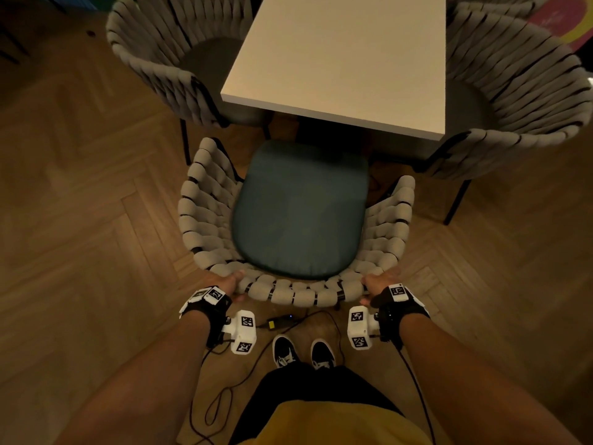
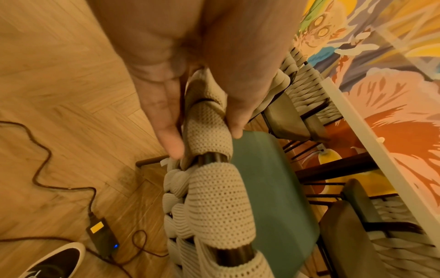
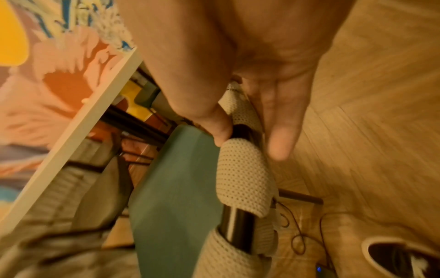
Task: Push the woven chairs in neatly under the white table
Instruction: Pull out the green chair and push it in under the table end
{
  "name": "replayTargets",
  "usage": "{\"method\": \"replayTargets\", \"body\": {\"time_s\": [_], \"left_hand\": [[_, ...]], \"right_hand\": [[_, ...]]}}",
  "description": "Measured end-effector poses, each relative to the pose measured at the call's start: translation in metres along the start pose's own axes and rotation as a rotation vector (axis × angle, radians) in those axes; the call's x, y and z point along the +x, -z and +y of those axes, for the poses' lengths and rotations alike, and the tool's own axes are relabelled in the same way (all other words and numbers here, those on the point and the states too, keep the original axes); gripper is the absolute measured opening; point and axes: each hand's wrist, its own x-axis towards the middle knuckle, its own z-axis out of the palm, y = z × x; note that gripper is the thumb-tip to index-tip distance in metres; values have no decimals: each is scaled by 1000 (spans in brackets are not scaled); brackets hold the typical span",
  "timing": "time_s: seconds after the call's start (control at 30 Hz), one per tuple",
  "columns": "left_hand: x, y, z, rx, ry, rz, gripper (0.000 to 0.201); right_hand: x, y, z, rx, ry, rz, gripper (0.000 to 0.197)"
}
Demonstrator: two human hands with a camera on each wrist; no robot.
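Observation:
A woven chair (image 1: pixel 205 213) with a teal cushion (image 1: pixel 298 210) stands at the near end of the white table (image 1: pixel 346 59), its seat front just at the table's edge. My left hand (image 1: pixel 232 284) grips the left part of the back rim, and my right hand (image 1: pixel 377 284) grips the right part. In the left wrist view, my left hand (image 2: pixel 204 135) has the thumb on the cushion side and the fingers (image 2: pixel 170 131) behind the woven rim (image 2: pixel 214 197). The right wrist view shows my right hand (image 3: pixel 250 137) pinching the rim (image 3: pixel 243 169) the same way.
A second woven chair (image 1: pixel 154 59) sits at the table's left side and a third (image 1: pixel 519 91) at its right, both partly under the top. A power adapter (image 1: pixel 279 322) and loose cables lie on the wooden floor by my shoes (image 1: pixel 285 351).

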Motion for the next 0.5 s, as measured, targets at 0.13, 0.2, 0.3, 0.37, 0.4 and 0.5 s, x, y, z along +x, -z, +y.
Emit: {"method": "replayTargets", "body": {"time_s": [0.13,0.2,0.3,0.37,0.4,0.5], "left_hand": [[11,23,-2,160,-73,97,47],[18,35,-3,244,-133,146,52],[0,53,6,257,-215,177,59],[8,83,10,190,-256,175,52],[14,92,7,156,-247,157,47],[52,155,-2,68,-185,111,20]], "right_hand": [[-22,1,-10,-486,218,199,85],[-34,-5,-17,-746,328,247,69],[-46,-29,-29,-905,444,125,56],[-54,-57,-45,-936,518,2,55],[-57,-62,-47,-940,537,-52,54],[-67,-107,-71,-951,565,-184,49]]}}
